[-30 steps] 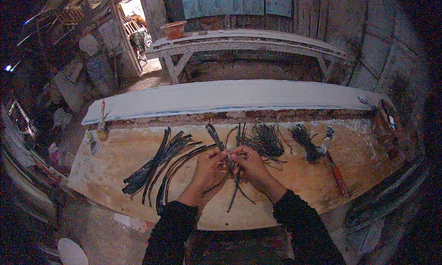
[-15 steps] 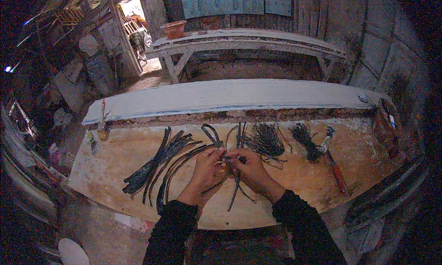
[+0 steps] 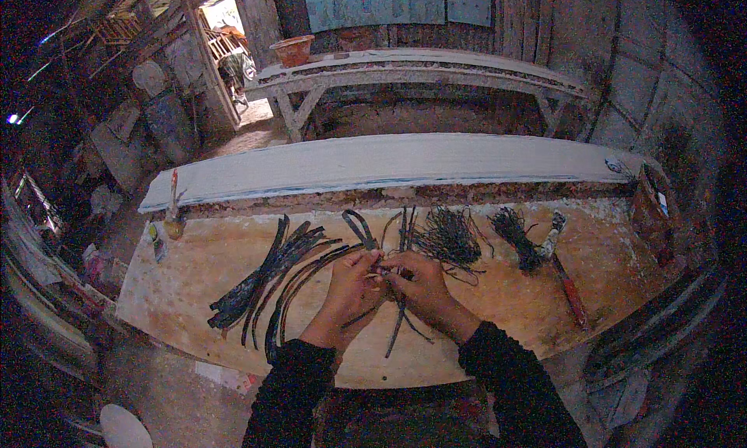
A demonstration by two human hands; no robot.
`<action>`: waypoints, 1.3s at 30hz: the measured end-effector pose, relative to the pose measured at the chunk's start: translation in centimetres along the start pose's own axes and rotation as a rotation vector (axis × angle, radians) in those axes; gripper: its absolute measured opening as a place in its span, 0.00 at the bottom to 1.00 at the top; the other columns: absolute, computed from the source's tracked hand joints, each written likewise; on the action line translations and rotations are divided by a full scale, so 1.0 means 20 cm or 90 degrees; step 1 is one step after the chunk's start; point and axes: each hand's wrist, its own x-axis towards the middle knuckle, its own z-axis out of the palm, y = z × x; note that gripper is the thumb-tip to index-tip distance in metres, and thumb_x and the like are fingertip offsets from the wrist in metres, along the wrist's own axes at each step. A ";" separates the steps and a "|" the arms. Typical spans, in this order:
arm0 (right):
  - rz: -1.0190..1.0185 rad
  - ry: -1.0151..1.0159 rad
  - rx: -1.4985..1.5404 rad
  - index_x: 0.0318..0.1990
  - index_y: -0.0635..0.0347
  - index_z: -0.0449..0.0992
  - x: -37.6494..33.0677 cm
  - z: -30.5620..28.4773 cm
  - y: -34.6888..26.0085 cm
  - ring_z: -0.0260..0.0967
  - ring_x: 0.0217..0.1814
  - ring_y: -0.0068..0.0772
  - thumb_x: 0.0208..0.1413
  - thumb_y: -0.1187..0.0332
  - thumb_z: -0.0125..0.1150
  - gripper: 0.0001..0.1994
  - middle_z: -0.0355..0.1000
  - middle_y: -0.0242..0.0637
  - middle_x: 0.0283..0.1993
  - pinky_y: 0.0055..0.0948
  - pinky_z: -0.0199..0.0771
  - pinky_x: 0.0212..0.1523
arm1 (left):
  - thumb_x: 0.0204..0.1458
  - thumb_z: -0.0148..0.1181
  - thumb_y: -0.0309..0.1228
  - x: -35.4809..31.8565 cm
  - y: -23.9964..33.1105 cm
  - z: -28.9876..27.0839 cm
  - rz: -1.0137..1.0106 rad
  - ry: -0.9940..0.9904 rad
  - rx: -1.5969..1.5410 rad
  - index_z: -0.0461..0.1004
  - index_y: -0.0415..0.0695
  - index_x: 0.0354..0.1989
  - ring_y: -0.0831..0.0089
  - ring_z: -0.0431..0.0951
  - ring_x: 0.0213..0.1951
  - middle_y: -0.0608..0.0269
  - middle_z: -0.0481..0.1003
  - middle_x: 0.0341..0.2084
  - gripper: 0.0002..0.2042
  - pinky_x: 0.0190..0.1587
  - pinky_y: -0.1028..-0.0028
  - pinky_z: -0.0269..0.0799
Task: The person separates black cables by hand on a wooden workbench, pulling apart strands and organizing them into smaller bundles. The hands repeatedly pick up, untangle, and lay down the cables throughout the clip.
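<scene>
Over the middle of the wooden board, my left hand (image 3: 354,284) and my right hand (image 3: 424,288) meet with fingers pinched together. Between their fingertips is a thin black strip (image 3: 358,228), bent into a loop beyond the left hand. The exact grip is hidden by the fingers. Narrow black strips (image 3: 394,335) hang or lie under the right hand. Left of my hands lies a fanned bundle of flat black strips (image 3: 264,281), with several curved ones (image 3: 292,300) beside my left wrist. Just past my right hand spreads a heap of thin black strands (image 3: 451,242).
A gathered black bundle (image 3: 517,242) and a red-handled tool (image 3: 570,296) lie at the right of the wooden board (image 3: 194,257). Behind it runs a raised pale ledge (image 3: 397,164). A brush-like tool (image 3: 173,207) stands at left. Farther back, a bench (image 3: 420,66) holds an orange pot (image 3: 292,51).
My right-hand fingers have shifted slightly, the thumb and index closing in at the left fingertips. The left hand and the things on the board stay in place.
</scene>
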 end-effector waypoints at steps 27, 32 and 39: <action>0.394 0.119 0.599 0.39 0.59 0.72 0.03 0.02 0.00 0.67 0.23 0.19 0.57 0.69 0.57 0.06 0.72 0.31 0.29 0.18 0.69 0.23 | 0.53 0.57 0.21 0.08 -0.20 -0.04 0.130 -0.103 -0.065 0.73 0.36 0.37 0.73 0.77 0.33 0.59 0.77 0.33 0.04 0.34 0.74 0.74; 0.373 0.061 0.509 0.44 0.64 0.73 0.03 0.03 0.06 0.69 0.25 0.20 0.57 0.71 0.57 0.10 0.73 0.32 0.31 0.18 0.73 0.28 | 0.54 0.57 0.22 0.07 -0.16 -0.03 0.105 -0.110 -0.116 0.72 0.37 0.35 0.73 0.76 0.32 0.58 0.76 0.31 0.03 0.34 0.72 0.75; 0.373 -0.037 0.375 0.45 0.64 0.73 0.03 0.02 0.00 0.69 0.27 0.18 0.57 0.72 0.57 0.10 0.73 0.31 0.31 0.17 0.73 0.29 | 0.54 0.58 0.26 -0.02 -0.06 0.00 0.024 -0.050 -0.178 0.70 0.38 0.34 0.73 0.75 0.31 0.61 0.75 0.30 0.05 0.34 0.71 0.74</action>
